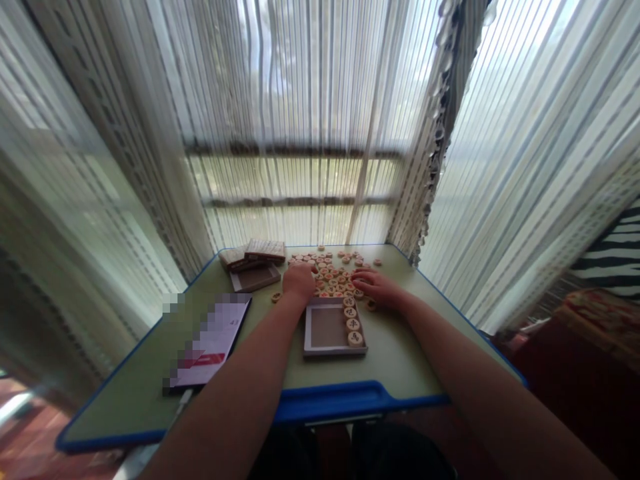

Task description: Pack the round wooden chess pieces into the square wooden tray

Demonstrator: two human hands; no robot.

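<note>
Forearms (240,373) flank box (325,328); right hand (381,288) fingers spread, left hand (299,280) curled, can't tell pinch; hard sweep could push discs (377,262) off table (400,360) at 12 o'clock.

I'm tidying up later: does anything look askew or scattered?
Round pieces lie strewn beyond the open tray, unlike the four lined up inside; at back left, one box part sits crookedly on others.

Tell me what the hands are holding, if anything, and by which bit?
Can't tell: the left hand and right hand are at the round pieces, fingertips too unclear.
</note>
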